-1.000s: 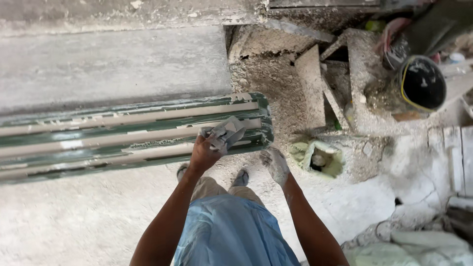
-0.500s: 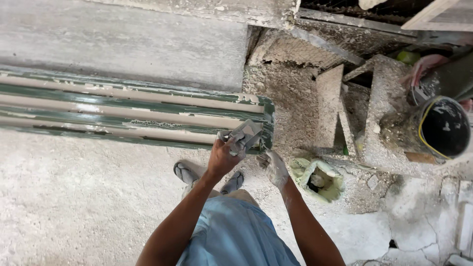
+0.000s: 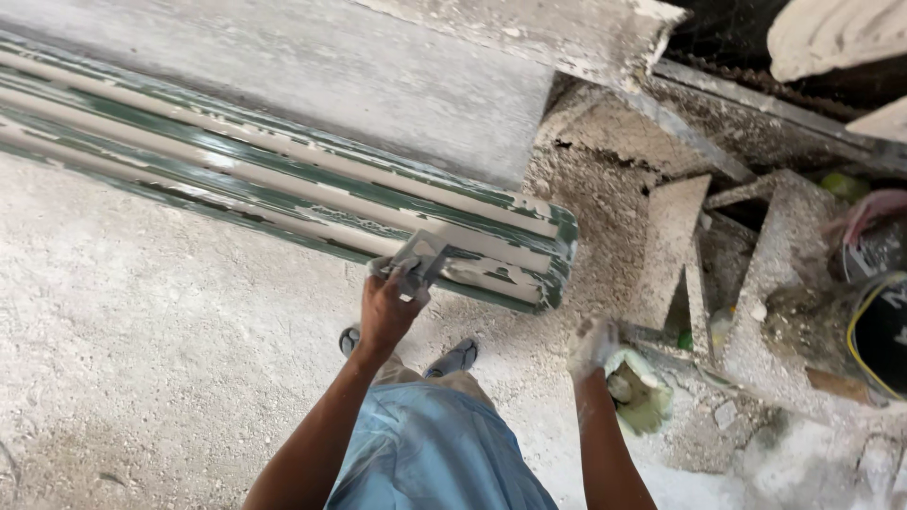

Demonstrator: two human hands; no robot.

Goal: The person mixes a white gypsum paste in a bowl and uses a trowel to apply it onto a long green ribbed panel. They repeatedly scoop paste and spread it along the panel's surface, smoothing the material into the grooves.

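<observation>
My left hand (image 3: pixel 387 307) grips a small grey putty scraper (image 3: pixel 422 255) whose blade rests on the near edge of a long green moulded panel (image 3: pixel 283 194) lying on the ground, streaked with white filler. My right hand (image 3: pixel 592 347), coated in white paste, hangs over a small green container of filler (image 3: pixel 641 389) beside my feet; its fingers look loosely curled and I see nothing in them. The panel's end (image 3: pixel 557 260) lies just to the right of the scraper.
Rough concrete slabs and rubble (image 3: pixel 680 246) stand to the right of the panel. A black bucket with a yellow rim (image 3: pixel 874 335) sits at the far right. A grey concrete step (image 3: pixel 378 85) runs behind the panel. My sandalled feet (image 3: pixel 453 359) stand on dusty ground.
The view has swung left and closer. My left hand with the scraper stays on the panel near its end. My right hand has drifted right, over the green container.
</observation>
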